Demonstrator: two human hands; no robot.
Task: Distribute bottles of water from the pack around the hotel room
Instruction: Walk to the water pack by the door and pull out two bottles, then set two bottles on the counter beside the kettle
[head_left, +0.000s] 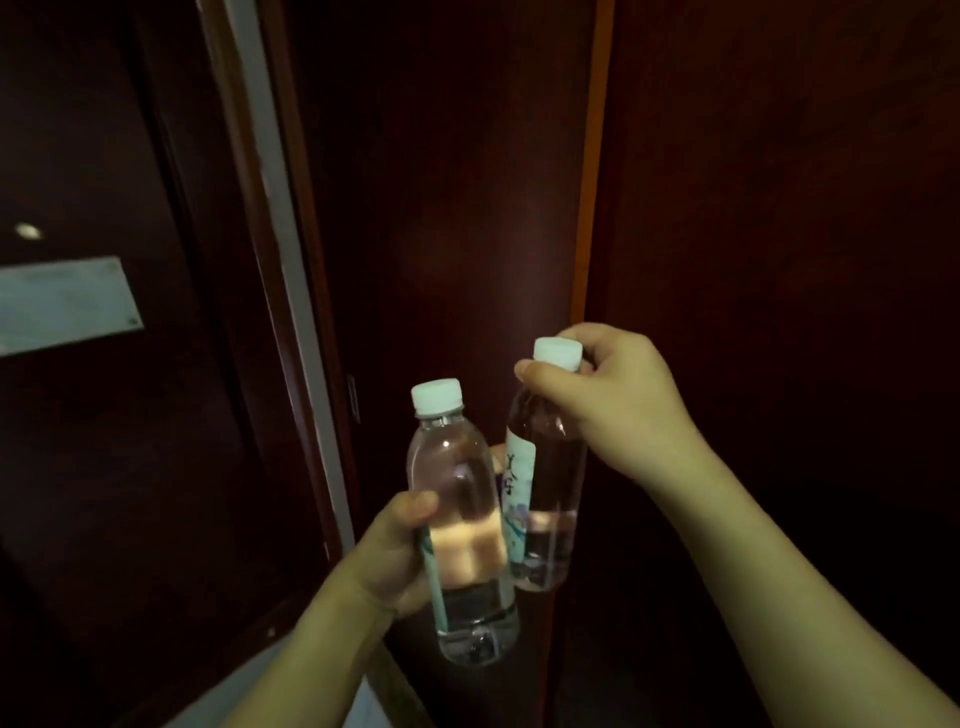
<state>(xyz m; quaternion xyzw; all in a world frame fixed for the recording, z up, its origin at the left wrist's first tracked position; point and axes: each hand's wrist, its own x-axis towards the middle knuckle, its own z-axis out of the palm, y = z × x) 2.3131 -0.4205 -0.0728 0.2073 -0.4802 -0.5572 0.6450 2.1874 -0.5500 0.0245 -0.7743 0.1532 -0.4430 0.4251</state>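
Observation:
I hold two clear water bottles with pale caps in front of me in a dim space. My left hand (395, 556) wraps around the lower body of the nearer bottle (457, 478), which stands upright. My right hand (618, 395) pinches the neck of the second bottle (550, 467) just under its cap, so it hangs down with its white printed label facing left. The two bottles are side by side and nearly touching. The pack is not in view.
Dark reddish wooden panels (467, 208) fill the view ahead and to the right. A dark door (104, 467) with a metal plate (62, 304) is at the left, beside a pale frame edge (280, 249). An orange-brown vertical trim (589, 182) runs down the middle right.

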